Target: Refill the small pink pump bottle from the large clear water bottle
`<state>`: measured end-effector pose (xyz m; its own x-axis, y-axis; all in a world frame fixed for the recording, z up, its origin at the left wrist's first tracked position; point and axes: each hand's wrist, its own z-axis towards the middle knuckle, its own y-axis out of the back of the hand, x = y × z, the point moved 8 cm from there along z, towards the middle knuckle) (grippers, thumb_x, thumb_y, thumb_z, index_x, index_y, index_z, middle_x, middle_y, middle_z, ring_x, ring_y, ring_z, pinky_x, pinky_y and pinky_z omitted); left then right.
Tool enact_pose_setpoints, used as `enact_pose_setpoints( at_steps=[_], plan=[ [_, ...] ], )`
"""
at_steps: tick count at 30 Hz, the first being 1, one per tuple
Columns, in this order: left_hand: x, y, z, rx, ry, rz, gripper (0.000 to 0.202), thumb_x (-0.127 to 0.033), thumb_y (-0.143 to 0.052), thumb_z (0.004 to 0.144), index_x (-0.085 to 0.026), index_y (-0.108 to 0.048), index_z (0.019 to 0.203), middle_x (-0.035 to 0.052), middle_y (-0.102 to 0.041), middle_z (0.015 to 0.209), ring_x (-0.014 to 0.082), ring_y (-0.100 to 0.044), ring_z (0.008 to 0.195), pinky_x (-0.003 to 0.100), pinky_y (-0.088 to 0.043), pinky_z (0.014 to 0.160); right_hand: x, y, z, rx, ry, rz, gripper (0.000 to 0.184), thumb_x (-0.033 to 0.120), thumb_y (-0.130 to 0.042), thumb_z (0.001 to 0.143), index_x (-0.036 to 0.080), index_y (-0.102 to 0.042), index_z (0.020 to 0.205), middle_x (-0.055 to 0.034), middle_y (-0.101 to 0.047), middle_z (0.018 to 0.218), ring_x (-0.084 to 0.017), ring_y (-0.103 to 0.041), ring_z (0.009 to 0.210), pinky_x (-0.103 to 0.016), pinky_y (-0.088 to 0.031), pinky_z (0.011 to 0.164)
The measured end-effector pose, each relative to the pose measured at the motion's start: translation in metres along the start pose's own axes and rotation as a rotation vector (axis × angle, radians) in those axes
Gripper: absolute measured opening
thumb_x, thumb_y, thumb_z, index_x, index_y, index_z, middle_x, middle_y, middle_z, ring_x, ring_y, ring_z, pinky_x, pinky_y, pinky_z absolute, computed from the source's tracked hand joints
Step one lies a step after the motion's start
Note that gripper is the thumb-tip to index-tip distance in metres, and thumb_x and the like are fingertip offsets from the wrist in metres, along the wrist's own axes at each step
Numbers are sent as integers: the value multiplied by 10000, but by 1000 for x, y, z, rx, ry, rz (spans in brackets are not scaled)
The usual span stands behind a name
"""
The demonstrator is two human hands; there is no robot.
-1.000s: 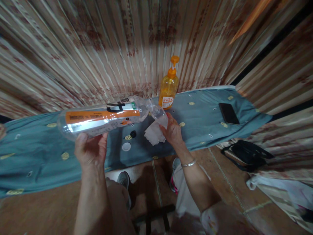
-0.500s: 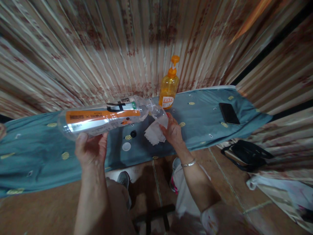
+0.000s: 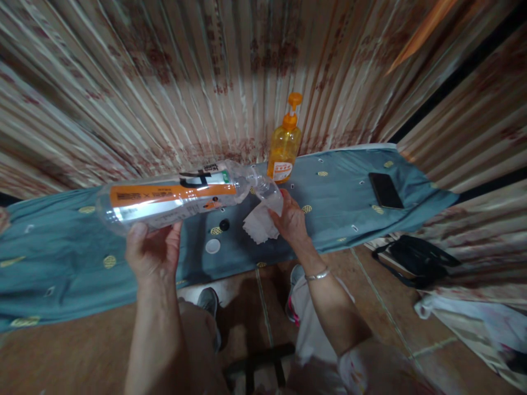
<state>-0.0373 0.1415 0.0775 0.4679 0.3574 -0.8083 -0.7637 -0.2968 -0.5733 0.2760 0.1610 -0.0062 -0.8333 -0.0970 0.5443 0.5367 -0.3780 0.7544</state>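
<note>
My left hand (image 3: 153, 249) is closed around the lower part of a large clear plastic bottle (image 3: 177, 197) with an orange and silver label. The bottle lies sideways in the air above the table, neck to the right. A clear funnel-shaped plastic piece (image 3: 267, 192) meets its mouth. My right hand (image 3: 291, 218) pinches the wide end of that piece. A crumpled white tissue (image 3: 260, 224) is just below my right fingers; whether they also grip it I cannot tell. A black cap (image 3: 224, 225) and a white round lid (image 3: 213, 246) lie below the bottle.
An orange pump bottle (image 3: 284, 148) stands at the back edge of the cloth-covered table (image 3: 337, 197), close behind the funnel-shaped piece. A black phone (image 3: 386, 190) lies at the right. Pleated curtains hang behind. On the floor at right sits a black bag (image 3: 415, 258).
</note>
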Motion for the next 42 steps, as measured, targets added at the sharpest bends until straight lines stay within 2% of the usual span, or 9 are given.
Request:
enact_pose_setpoints(
  at_steps=[10,15,21,26,31,38,42],
  plan=[
    [2,6,4,-17,-15,-20,592,-455,-914,487,-217,-740,999,67,-802,1010,317,-709,1189,360,-632,906,0,1,0,-12,17,10,605,193,-677,925,78,-491,1488,-250,-717,1352,-358,-695,1249,-520,-576,1080],
    [3,4,4,-11,-8,-43,542,-434,-923,480,-221,-738,942,44,-808,973,307,-723,1177,310,-649,804,0,1,-1,-20,25,5,627,192,-698,917,74,-488,1496,-255,-707,1368,-361,-691,1259,-527,-573,1092],
    [1,2,3,45,-26,-16,512,-465,-912,555,-256,-765,998,50,-810,1110,312,-690,1266,363,-654,900,0,0,0,-9,8,1,636,179,-699,914,66,-480,1501,-264,-703,1367,-363,-686,1281,-522,-578,1091],
    [1,5,7,82,-42,10,372,-459,-883,591,-308,-764,909,30,-810,1054,327,-695,1271,411,-670,915,-1,0,-1,-35,26,12,617,190,-690,921,95,-489,1497,-242,-715,1358,-362,-698,1254,-527,-583,1080],
    [1,6,10,108,-55,33,288,-473,-856,599,-347,-732,826,33,-806,1013,359,-701,1256,488,-684,908,-1,-1,0,-19,18,-5,623,180,-687,922,74,-478,1500,-265,-707,1358,-372,-691,1270,-537,-581,1080],
    [2,9,8,84,-20,27,360,-445,-884,583,-317,-746,890,26,-808,1000,327,-704,1260,424,-674,936,-1,-1,0,-10,12,-7,646,190,-703,914,81,-471,1507,-258,-705,1373,-368,-687,1282,-532,-583,1088],
    [1,7,8,99,-37,26,381,-454,-878,596,-330,-746,932,18,-809,1045,334,-689,1285,452,-666,958,-2,-1,-1,-31,38,9,623,223,-676,932,102,-472,1509,-247,-704,1378,-367,-690,1273,-539,-581,1086]
  ],
)
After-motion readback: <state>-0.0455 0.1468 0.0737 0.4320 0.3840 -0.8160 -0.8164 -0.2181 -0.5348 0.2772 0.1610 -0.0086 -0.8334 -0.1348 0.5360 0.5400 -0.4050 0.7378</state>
